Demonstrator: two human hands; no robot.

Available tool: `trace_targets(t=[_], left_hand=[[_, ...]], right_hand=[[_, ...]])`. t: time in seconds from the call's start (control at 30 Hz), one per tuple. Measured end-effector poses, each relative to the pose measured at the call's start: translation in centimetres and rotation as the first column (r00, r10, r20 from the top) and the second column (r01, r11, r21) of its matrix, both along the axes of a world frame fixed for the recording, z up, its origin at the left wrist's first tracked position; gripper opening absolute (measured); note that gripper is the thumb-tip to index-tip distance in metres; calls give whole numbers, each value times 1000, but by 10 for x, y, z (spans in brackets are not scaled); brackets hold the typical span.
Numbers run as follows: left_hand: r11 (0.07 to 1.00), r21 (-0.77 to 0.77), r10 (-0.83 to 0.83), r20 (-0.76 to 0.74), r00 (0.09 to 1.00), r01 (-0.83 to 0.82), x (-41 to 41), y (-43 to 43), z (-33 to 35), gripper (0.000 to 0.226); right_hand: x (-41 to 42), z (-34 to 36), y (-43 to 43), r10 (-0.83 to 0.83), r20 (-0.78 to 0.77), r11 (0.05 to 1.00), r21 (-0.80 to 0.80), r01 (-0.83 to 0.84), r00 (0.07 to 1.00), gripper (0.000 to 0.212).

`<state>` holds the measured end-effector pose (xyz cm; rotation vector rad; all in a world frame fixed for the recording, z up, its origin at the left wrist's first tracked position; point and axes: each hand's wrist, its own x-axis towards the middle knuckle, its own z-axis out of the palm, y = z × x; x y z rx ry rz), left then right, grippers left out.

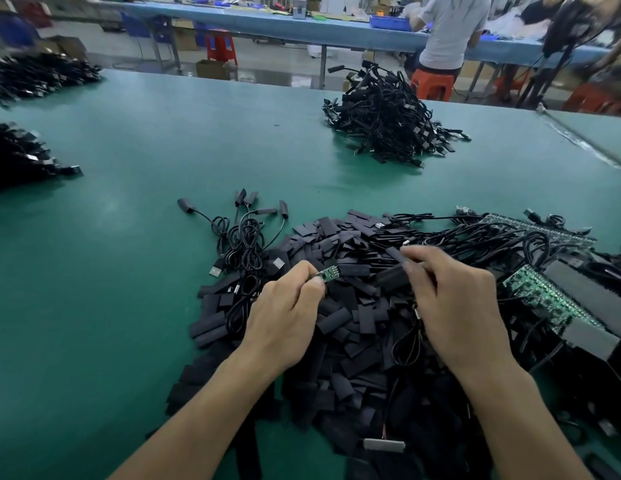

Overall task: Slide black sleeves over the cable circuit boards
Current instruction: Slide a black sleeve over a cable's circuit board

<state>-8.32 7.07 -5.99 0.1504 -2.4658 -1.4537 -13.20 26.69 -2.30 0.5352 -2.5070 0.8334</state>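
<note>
My left hand (285, 306) pinches a small green circuit board (329, 273) between thumb and fingers, its free end pointing right. My right hand (451, 299) grips a black sleeve (392, 277) whose open end faces the board, a short gap apart. Both hands hover over a big heap of loose black sleeves (343, 323) on the green table (129, 271). A thin black cable (408, 344) loops below my right hand.
A small bunch of sleeved cables (243, 237) lies left of the heap. Green board strips with attached cables (544, 292) sit at right. A pile of cables (388, 123) stands at the back, more piles (21, 161) at left. A person (447, 32) works at a far bench.
</note>
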Motion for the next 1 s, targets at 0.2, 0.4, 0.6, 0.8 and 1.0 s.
trace_targets(t=[0.2,0.4,0.6,0.8,1.0], left_hand=[[999,46,-1,-14,1000,2,-3,0,-2,28],[999,51,-5,7,1000,5,-4,-1,-2,27],[997,77,-7,5,1000,7,-4,-1,-1,31],[995,94,-34,31,999,31,-1,1,2,45],[973,212,-93,-14,996,94,-3,-3,1,46]], right_hand=[[-2,-5,1,85,114,987,-144,-68,990,30],[-4,-4,-1,107,269,994,-25,-104,957,34],[-6,2,-3,71,114,985,-166,-52,991,37],[6,-9,-16,174,51,938,-313,-150,983,34],[13,-19,-32,361,158,889,-356,-288,919,33]])
